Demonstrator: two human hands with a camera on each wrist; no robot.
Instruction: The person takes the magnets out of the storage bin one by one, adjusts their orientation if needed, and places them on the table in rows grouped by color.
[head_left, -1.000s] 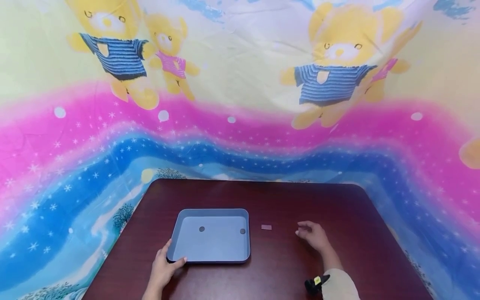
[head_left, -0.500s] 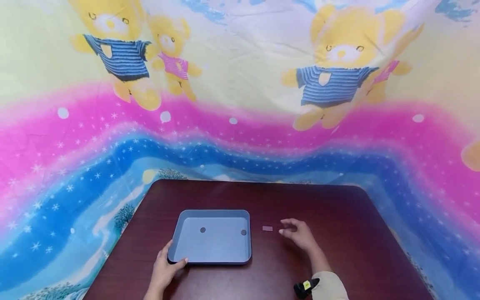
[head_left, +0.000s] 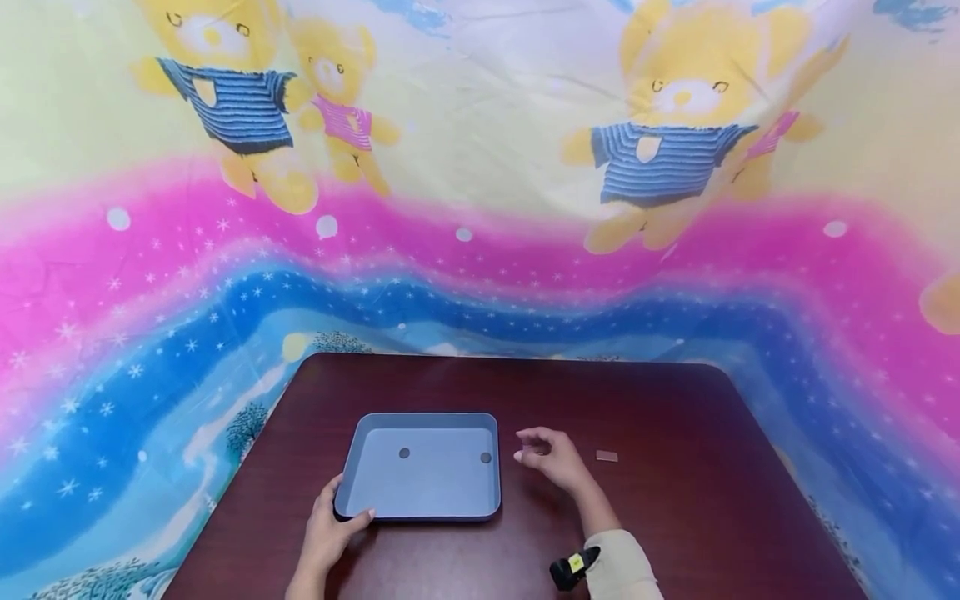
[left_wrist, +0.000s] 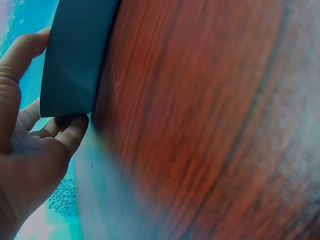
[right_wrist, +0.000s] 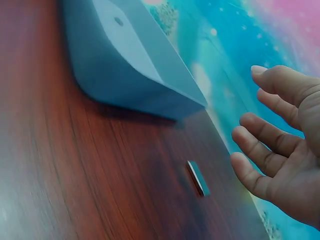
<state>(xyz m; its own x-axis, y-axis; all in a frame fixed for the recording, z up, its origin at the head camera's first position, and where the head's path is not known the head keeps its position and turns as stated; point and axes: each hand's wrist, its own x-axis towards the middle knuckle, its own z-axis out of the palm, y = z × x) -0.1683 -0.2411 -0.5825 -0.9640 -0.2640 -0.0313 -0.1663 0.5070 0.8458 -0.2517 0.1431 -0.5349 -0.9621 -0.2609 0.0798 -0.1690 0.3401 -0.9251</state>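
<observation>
My left hand (head_left: 325, 532) grips the near left corner of a shallow grey-blue tray (head_left: 420, 518), thumb at the rim. In the left wrist view its fingertips (left_wrist: 75, 131) reach the tray's bottom edge. Two small dark round discs lie in the tray, a left disc (head_left: 404, 453) and a right disc (head_left: 486, 457). My right hand (head_left: 557, 462) hovers just right of the tray, fingers loosely bent and apart, holding nothing. Near it, a small thin rectangular piece (right_wrist: 199, 178) lies on the table in the right wrist view. A second such piece (head_left: 607, 456) lies to the hand's right.
The dark red-brown wooden table (head_left: 675, 517) has rounded far corners. Behind it hangs a cloth (head_left: 465, 275) printed with bears. A black strap device (head_left: 574, 569) sits at my right wrist, by the pale sleeve (head_left: 622, 567).
My right hand has moved left toward the tray, over the nearer rectangular piece. The piece on its right, formerly covered by the hand, now shows. My left hand keeps its place on the tray.
</observation>
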